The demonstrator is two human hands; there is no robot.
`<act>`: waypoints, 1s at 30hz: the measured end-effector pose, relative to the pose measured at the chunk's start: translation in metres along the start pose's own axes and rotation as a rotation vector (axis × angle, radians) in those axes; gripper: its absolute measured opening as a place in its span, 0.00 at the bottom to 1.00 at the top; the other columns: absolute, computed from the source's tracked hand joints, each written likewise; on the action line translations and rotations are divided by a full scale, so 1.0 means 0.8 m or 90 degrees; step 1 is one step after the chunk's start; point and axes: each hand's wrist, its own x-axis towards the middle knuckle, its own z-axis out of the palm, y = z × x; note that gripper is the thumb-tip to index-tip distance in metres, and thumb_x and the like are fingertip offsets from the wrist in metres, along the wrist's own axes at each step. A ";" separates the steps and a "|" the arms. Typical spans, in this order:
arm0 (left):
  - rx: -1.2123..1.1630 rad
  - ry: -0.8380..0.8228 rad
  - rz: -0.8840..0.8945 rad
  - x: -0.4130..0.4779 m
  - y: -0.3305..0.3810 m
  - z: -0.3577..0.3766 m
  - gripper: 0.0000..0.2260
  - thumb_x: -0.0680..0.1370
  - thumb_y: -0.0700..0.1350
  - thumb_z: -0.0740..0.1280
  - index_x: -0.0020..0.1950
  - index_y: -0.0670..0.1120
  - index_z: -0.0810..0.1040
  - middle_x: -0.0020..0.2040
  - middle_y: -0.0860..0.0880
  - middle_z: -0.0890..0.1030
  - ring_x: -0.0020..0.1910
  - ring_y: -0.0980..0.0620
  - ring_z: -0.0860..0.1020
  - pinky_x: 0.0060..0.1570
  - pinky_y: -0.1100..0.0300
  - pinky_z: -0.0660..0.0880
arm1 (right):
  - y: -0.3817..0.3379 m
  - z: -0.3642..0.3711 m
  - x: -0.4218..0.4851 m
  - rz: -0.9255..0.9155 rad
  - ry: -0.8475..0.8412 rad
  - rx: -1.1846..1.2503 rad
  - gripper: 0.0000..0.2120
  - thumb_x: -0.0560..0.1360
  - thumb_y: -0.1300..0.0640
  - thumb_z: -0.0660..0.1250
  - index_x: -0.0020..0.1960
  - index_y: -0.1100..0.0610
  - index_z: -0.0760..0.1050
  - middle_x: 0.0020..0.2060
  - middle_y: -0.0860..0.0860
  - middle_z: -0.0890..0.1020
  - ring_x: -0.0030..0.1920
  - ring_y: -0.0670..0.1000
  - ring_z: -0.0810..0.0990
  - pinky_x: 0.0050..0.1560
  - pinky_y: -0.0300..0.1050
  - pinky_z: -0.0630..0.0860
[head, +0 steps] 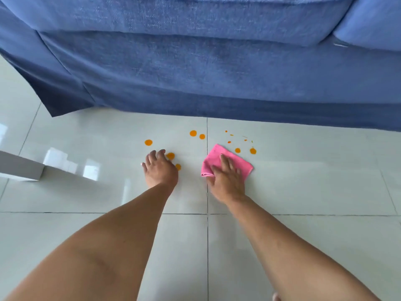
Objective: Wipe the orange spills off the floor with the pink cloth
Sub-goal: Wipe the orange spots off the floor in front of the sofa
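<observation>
Floor (303, 192): pale grey-white glossy tiles, thin dark grout lines in a grid. Spills (193, 133): bright orange round dots, with finer orange flecks. Cloth (240, 162): solid hot pink, no pattern; sofa (195, 61): mid-blue, faintly heathered weave; table leg (20, 168): plain white.

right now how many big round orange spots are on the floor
7: one far left, two near the sofa, two by the left hand, two beyond the cloth. Hands may hide more.
</observation>
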 end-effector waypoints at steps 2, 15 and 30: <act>0.043 0.011 0.010 0.001 -0.015 0.015 0.23 0.82 0.45 0.55 0.78 0.47 0.60 0.80 0.45 0.56 0.80 0.45 0.50 0.77 0.47 0.45 | -0.003 0.030 0.000 -0.014 -0.018 -0.052 0.35 0.78 0.38 0.55 0.80 0.50 0.50 0.80 0.55 0.42 0.79 0.58 0.40 0.75 0.63 0.43; 0.114 0.054 -0.006 0.003 -0.071 0.063 0.27 0.83 0.54 0.43 0.81 0.50 0.44 0.81 0.48 0.42 0.80 0.46 0.40 0.76 0.44 0.38 | 0.063 0.097 -0.011 -0.034 0.119 -0.119 0.31 0.78 0.44 0.45 0.80 0.48 0.48 0.80 0.51 0.49 0.80 0.53 0.46 0.76 0.62 0.44; 0.109 0.088 -0.001 0.004 -0.071 0.069 0.27 0.82 0.53 0.43 0.81 0.49 0.44 0.82 0.47 0.43 0.80 0.46 0.40 0.76 0.44 0.38 | 0.046 0.013 0.151 0.245 0.165 0.065 0.27 0.82 0.46 0.42 0.80 0.47 0.43 0.80 0.50 0.43 0.79 0.53 0.40 0.76 0.60 0.38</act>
